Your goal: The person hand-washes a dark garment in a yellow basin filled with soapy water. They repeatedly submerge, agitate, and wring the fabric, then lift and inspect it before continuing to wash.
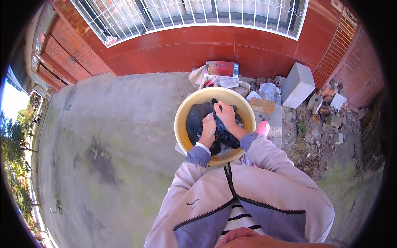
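A yellow plastic basin (183,145) stands before me with dark wet cloth (198,113) in it. White suds (225,150) show near its front wall. Inside the basin, my left hand (209,127) is closed on a bunched part of the dark garment (220,127). Just to the right and a little farther off, my right hand (225,114) grips the same garment with bent fingers. The two hands are close together, and the fabric between them is lifted in a fold. Some of the cloth is hidden under my hands and wrists.
A pink bottle-like object (263,128) is beside the basin's right rim. Behind the basin lie a red box (220,68), plastic bags (268,91) and a yellowish brick (262,105). A grey block (298,85) and rubble (328,104) are at right. Concrete ground (130,124) extends left.
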A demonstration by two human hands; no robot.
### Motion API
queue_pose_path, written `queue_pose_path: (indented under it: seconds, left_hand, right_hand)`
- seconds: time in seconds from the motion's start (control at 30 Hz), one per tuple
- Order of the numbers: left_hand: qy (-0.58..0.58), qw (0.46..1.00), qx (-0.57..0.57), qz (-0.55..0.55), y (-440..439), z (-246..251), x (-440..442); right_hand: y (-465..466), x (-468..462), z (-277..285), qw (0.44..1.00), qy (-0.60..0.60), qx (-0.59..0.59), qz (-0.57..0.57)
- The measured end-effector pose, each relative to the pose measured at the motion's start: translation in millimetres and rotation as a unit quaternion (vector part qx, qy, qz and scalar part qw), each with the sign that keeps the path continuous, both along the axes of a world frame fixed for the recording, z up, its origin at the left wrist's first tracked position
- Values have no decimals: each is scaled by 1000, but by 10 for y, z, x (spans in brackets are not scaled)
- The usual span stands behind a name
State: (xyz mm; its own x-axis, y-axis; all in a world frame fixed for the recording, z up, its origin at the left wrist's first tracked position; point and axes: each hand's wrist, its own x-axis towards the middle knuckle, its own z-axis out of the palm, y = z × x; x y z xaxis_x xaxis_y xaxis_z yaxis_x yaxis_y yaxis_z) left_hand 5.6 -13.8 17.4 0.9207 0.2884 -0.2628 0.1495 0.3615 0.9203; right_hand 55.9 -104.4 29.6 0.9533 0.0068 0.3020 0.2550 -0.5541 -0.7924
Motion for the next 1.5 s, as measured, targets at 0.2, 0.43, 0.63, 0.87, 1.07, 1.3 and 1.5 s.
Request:
queue_pose_path:
  seconds: [0.2,0.43,0.63,0.87,1.07,1.3,1.5]
  left_hand:
    - [-8,995,-93,-26,35,-89,34]
    - [-94,987,-111,-70,351,-302,109]
    - [-11,991,-80,107,460,549,10]
    - [-187,728,660,7,513,258,-50]
    - [-233,893,370,-105,162,579,104]
    - [-61,996,22,66,349,24,399]
    - [-36,992,101,59,-74,-64,193]
  right_hand:
    - [-3,-20,-132,999,-47,8,16]
    - [104,-455,6,990,-54,-4,130]
    - [-716,449,-170,951,147,114,247]
    - [-907,-70,-340,984,18,15,177]
    - [-812,-4,437,965,5,190,183]
    - [109,-487,525,978,-46,164,117]
    - [-64,110,-34,998,-40,11,-49]
